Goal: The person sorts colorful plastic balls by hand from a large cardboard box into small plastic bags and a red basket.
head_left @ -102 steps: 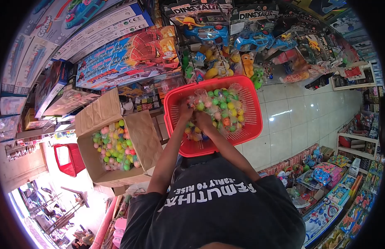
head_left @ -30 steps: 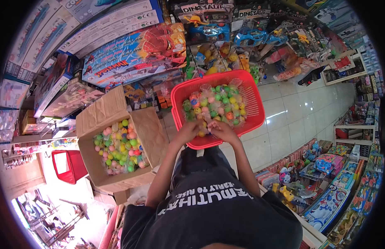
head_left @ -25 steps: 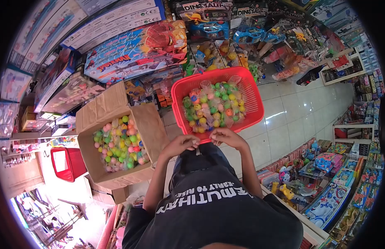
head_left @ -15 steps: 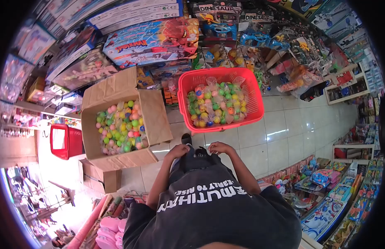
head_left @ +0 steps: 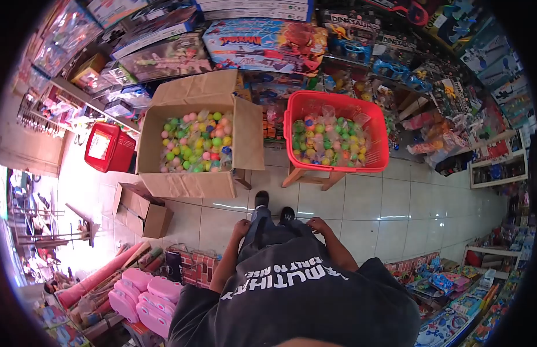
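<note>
A cardboard box [head_left: 248,136] with raised flaps holds many colourful balls [head_left: 193,144], some in clear plastic bags. To its right, a red basket [head_left: 375,136] on a wooden stool [head_left: 294,176] contains more bagged balls [head_left: 326,139]. My left hand [head_left: 242,228] hangs beside my left thigh, below the cardboard box, its fingers curled. On the other side, my right hand [head_left: 318,225] is beside my right thigh, below the basket, also with curled fingers. Neither hand touches the box or basket. Anything inside the curled fingers is too small to make out.
Toy packages, including a blue and red box [head_left: 263,46], line the shelves behind. A red bin [head_left: 109,147] and a smaller carton [head_left: 142,211] are at the left. Pink items [head_left: 155,298] sit at the lower left. More toys [head_left: 448,283] lie at the lower right.
The view has shifted, so the box and basket appear farther right, and more floor and the stool show. Both hands have lowered and moved apart to the sides of the thighs.
</note>
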Demonstrator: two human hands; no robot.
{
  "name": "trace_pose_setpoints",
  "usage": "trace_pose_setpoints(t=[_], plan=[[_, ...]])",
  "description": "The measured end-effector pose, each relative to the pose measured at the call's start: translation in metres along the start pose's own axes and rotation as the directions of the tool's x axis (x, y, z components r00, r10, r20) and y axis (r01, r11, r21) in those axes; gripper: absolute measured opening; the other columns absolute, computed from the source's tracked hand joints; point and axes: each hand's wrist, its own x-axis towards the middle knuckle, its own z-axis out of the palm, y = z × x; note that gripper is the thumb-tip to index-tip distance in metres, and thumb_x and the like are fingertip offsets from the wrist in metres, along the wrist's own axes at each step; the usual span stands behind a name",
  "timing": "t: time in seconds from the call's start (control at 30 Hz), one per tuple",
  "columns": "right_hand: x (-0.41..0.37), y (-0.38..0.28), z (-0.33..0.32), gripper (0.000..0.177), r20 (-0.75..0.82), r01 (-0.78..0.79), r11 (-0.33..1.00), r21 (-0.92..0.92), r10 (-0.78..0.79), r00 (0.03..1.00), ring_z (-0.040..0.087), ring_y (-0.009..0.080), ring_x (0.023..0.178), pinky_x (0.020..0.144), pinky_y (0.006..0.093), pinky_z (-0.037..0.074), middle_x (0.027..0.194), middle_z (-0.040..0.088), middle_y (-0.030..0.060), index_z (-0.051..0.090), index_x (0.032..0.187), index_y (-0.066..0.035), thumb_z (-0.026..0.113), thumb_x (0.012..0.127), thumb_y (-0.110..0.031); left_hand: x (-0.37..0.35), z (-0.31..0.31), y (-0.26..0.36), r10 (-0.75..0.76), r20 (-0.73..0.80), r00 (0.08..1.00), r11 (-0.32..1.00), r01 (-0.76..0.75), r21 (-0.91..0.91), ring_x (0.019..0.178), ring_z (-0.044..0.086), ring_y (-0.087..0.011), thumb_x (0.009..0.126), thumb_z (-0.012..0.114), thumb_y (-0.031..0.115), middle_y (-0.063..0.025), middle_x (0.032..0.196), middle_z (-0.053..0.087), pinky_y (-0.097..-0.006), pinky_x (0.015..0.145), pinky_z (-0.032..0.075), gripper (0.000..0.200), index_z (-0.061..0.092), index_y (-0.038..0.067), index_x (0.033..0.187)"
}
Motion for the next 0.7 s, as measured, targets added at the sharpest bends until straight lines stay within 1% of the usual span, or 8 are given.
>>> trace_pose_setpoints(t=[0.17, 0.23, 0.33, 0.4, 0.47, 0.5, 0.63, 0.7], plan=[[0.004, -0.025, 0.010, 0.028, -0.024, 0.054, 0.997, -0.046, -0.055, 0.998, 0.057, 0.0162, 0.067, 0.057, 0.0329, 0.047, 0.080, 0.060, 0.0067, 0.058, 0.092, -0.006, 0.059, 0.076, -0.029, -0.010, -0.018, -0.021, -0.194, -0.162, 0.968, 0.977, 0.206, 0.061, 0.088, 0.059, -0.0306, 0.073, 0.055, 0.031, -0.0184, 0.090, 0.062, -0.0381, 0.079, 0.045, 0.032, 0.065, 0.005, 0.088], [0.008, -0.037, 0.017, 0.027, -0.030, 0.074, 0.996, 0.052, -0.072, 0.997, 0.057, 0.0160, 0.066, 0.056, 0.0324, 0.047, 0.079, 0.060, 0.0062, 0.058, 0.091, -0.007, 0.058, 0.077, -0.029, -0.006, -0.029, -0.026, -0.241, -0.211, 0.947, 0.962, 0.261, 0.077, 0.088, 0.060, -0.0283, 0.073, 0.055, 0.029, -0.0187, 0.092, 0.062, -0.0369, 0.078, 0.046, 0.033, 0.064, 0.002, 0.089], [0.016, -0.069, 0.034, 0.025, -0.026, 0.083, 0.996, -0.044, -0.084, 0.996, 0.057, 0.0154, 0.066, 0.055, 0.0314, 0.046, 0.078, 0.060, 0.0055, 0.058, 0.090, -0.007, 0.059, 0.076, -0.029, 0.005, -0.053, -0.045, -0.188, -0.205, 0.961, 0.980, 0.198, 0.032, 0.087, 0.060, -0.0298, 0.074, 0.054, 0.031, -0.0191, 0.091, 0.062, -0.0373, 0.078, 0.046, 0.035, 0.063, 0.002, 0.092], [0.014, -0.094, 0.057, 0.025, -0.034, 0.106, 0.994, -0.027, -0.107, 0.994, 0.056, 0.0140, 0.065, 0.054, 0.0289, 0.046, 0.077, 0.060, 0.0054, 0.058, 0.089, -0.007, 0.060, 0.076, -0.029, 0.016, -0.075, -0.059, -0.093, -0.043, 0.995, 0.994, 0.090, -0.067, 0.093, 0.057, -0.0339, 0.075, 0.055, 0.040, -0.0188, 0.094, 0.061, -0.0394, 0.081, 0.044, 0.040, 0.063, 0.006, 0.095], [0.015, -0.127, 0.080, 0.026, -0.013, 0.204, 0.979, -0.025, -0.204, 0.979, 0.055, 0.0131, 0.063, 0.052, 0.0268, 0.045, 0.076, 0.060, 0.0057, 0.058, 0.090, -0.007, 0.060, 0.077, -0.029, 0.020, -0.112, -0.048, 0.008, 0.025, 1.000, 1.000, -0.008, -0.008, 0.092, 0.057, -0.0338, 0.076, 0.054, 0.040, -0.0190, 0.094, 0.061, -0.0394, 0.080, 0.044, 0.041, 0.062, 0.006, 0.096], [0.024, -0.137, 0.093, 0.028, 0.064, 0.238, 0.969, -0.067, -0.233, 0.970, 0.057, 0.0151, 0.075, 0.061, 0.0320, 0.047, 0.084, 0.061, 0.0037, 0.057, 0.096, -0.011, 0.058, 0.079, -0.033, 0.016, -0.131, -0.039, 0.094, 0.103, 0.990, 0.994, -0.098, 0.040, 0.092, 0.057, -0.0337, 0.078, 0.053, 0.040, -0.0193, 0.094, 0.061, -0.0393, 0.079, 0.045, 0.041, 0.062, 0.005, 0.097], [0.022, -0.195, 0.148, 0.030, 0.247, 0.204, 0.962, -0.182, -0.156, 0.956, 0.057, 0.0149, 0.076, 0.066, 0.0308, 0.046, 0.086, 0.061, 0.0047, 0.057, 0.100, -0.008, 0.056, 0.081, -0.031, 0.002, -0.209, 0.003, 0.190, 0.182, 0.965, 0.980, -0.198, 0.029, 0.090, 0.058, -0.0305, 0.081, 0.051, 0.037, -0.0178, 0.093, 0.061, -0.0375, 0.078, 0.044, 0.038, 0.060, 0.005, 0.099], [0.020, -0.215, 0.167, 0.032, 0.477, 0.562, 0.672, -0.481, -0.338, 0.812, 0.057, 0.0154, 0.080, 0.072, 0.0287, 0.045, 0.089, 0.061, 0.0063, 0.056, 0.103, -0.004, 0.053, 0.084, -0.030, -0.007, -0.244, 0.031, 0.272, 0.301, 0.914, 0.962, -0.261, -0.077, 0.086, 0.058, -0.0221, 0.085, 0.049, 0.031, -0.0116, 0.091, 0.062, -0.0322, 0.077, 0.044, 0.033, 0.059, 0.003, 0.100]])
